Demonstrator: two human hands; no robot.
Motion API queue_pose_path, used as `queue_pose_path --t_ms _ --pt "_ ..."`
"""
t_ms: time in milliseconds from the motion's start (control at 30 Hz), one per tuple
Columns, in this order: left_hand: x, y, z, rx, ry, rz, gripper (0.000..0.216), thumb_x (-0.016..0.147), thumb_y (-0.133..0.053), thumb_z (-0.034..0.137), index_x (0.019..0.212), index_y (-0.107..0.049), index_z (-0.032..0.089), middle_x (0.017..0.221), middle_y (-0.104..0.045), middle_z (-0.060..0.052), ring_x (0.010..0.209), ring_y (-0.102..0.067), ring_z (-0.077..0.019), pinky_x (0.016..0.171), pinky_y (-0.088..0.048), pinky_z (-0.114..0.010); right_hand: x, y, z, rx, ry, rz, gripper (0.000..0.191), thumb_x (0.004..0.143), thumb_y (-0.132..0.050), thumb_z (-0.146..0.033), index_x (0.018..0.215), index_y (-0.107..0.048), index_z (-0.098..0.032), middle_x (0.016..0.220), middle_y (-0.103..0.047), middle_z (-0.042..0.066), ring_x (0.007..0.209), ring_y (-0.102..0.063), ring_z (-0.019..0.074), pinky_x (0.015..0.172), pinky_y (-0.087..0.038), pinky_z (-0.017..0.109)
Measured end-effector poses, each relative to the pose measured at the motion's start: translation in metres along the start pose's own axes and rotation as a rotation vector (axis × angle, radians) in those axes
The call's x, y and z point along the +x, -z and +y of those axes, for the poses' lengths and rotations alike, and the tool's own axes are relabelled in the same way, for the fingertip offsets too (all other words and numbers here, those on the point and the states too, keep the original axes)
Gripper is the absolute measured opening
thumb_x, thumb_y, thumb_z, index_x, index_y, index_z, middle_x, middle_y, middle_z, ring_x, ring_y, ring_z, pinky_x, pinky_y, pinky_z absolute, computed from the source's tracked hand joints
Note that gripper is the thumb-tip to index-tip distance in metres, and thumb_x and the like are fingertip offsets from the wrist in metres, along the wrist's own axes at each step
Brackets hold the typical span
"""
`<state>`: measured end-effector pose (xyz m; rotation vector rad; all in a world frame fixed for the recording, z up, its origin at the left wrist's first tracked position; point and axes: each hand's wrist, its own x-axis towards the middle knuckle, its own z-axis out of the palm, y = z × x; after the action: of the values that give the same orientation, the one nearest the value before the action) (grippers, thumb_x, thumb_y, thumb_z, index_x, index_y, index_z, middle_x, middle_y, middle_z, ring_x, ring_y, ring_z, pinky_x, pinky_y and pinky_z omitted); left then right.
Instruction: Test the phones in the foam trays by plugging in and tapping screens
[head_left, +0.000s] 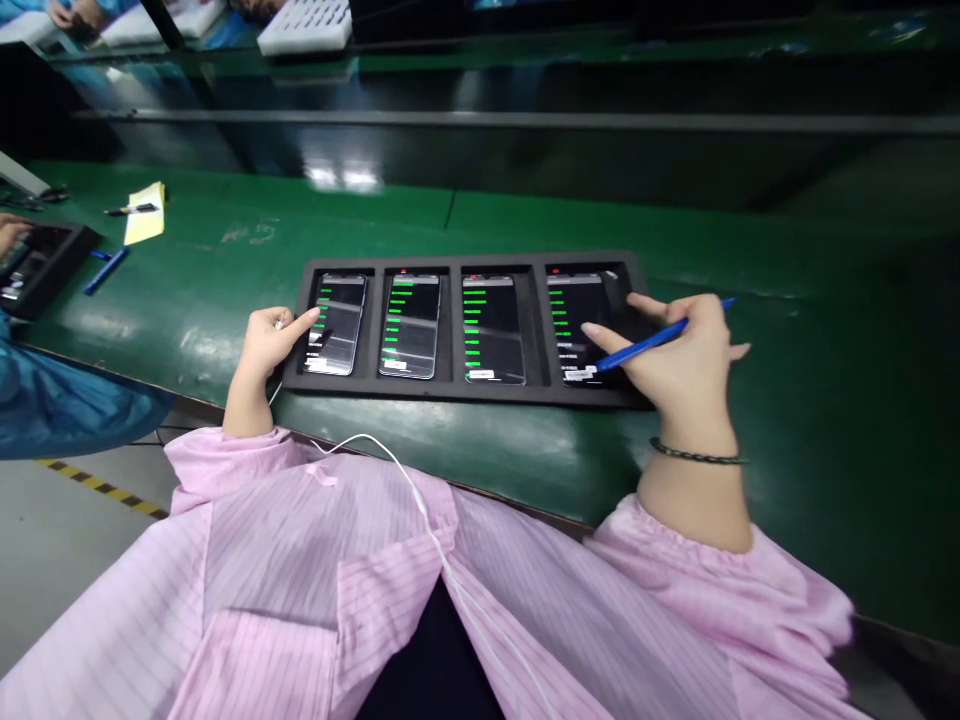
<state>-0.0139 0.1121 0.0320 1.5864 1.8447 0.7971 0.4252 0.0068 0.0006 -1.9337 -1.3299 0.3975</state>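
A black foam tray (450,392) lies on the green table with several smartphones in its slots, their dark screens lit with rows of green text. My left hand (264,345) grips the tray's left end, its thumb over the edge of the leftmost phone (341,325). In my right hand (686,355) is a blue pen (645,346), its lower end over the rightmost phone (574,315). That hand's thumb reaches over this phone's screen while a finger is at the tray's right end. Between them sit two more phones (410,325).
To the left, a yellow paper (146,225) with a black pen (133,209) lies near a blue pen-like tool (106,271). A co-worker's blue sleeve (67,400) and another black tray (56,275) are further left. White foam trays (307,28) stand beyond the partition.
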Motion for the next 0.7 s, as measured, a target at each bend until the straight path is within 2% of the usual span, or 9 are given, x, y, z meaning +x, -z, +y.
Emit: queue_pose_path --t_ms 33,100,167,233,367,500,700 --pt "-0.001 0.002 -0.003 -0.027 0.021 -0.031 0.056 0.068 -0.071 0.048 0.054 -0.023 0.022 0.054 -0.019 0.007 0.054 -0.019 -0.0089 0.053 -0.014 -0.026 -0.004 -0.004 -0.012 -0.011 -0.022 0.043 0.054 0.071 -0.078 -0.051 0.088 -0.033 -0.027 0.126 -0.066 0.011 0.136 -0.046 0.0456 0.111 0.007 0.084" --pt "-0.002 0.005 -0.006 -0.060 0.048 -0.092 0.057 0.063 -0.074 0.046 0.054 -0.023 0.022 0.055 -0.018 0.007 0.054 -0.017 -0.0083 0.053 -0.013 -0.026 -0.013 -0.016 -0.033 -0.041 0.011 0.015 0.061 0.063 -0.085 -0.048 0.086 -0.033 -0.026 0.129 -0.066 0.011 0.136 -0.043 0.0461 0.110 0.014 0.083" --pt "-0.002 0.006 -0.006 -0.066 0.067 -0.145 0.060 0.057 -0.079 0.044 0.056 -0.023 0.023 0.055 -0.019 0.008 0.054 -0.017 -0.0077 0.053 -0.013 -0.025 -0.018 -0.028 -0.046 -0.081 0.094 -0.082 0.061 0.060 -0.087 -0.046 0.088 -0.036 -0.026 0.132 -0.064 0.012 0.138 -0.038 0.0472 0.109 0.015 0.083" --pt "-0.002 0.006 -0.004 -0.033 0.092 -0.161 0.062 0.054 -0.082 0.042 0.057 -0.023 0.023 0.056 -0.020 0.008 0.054 -0.017 -0.0072 0.053 -0.014 -0.025 -0.018 -0.039 -0.051 -0.110 0.124 -0.118 0.058 0.062 -0.087 -0.046 0.093 -0.042 -0.026 0.132 -0.061 0.014 0.141 -0.033 0.0481 0.110 0.012 0.083" --pt "0.005 0.002 0.004 0.143 0.098 -0.095 0.064 0.059 -0.084 0.045 0.057 -0.024 0.023 0.055 -0.022 0.008 0.054 -0.019 -0.0078 0.055 -0.017 -0.026 -0.002 -0.056 -0.052 -0.120 0.063 -0.030 0.055 0.068 -0.082 -0.050 0.102 -0.047 -0.025 0.125 -0.060 0.014 0.140 -0.030 0.0487 0.105 0.013 0.086" --pt "0.014 -0.001 0.011 0.290 0.066 -0.063 0.063 0.067 -0.082 0.051 0.057 -0.026 0.024 0.054 -0.023 0.008 0.054 -0.022 -0.0099 0.056 -0.019 -0.027 0.010 -0.067 -0.057 -0.110 0.080 0.058 0.051 0.073 -0.076 -0.055 0.104 -0.050 -0.024 0.117 -0.060 0.013 0.136 -0.034 0.0487 0.102 0.017 0.086" --pt "0.016 -0.004 0.011 0.280 0.039 -0.036 0.059 0.071 -0.080 0.047 0.057 -0.027 0.023 0.055 -0.025 0.007 0.056 -0.024 -0.0101 0.057 -0.021 -0.027 -0.001 -0.070 -0.069 -0.113 0.172 0.058 0.050 0.080 -0.070 -0.055 0.114 -0.053 -0.024 0.110 -0.063 0.012 0.133 -0.041 0.0464 0.105 0.016 0.084"
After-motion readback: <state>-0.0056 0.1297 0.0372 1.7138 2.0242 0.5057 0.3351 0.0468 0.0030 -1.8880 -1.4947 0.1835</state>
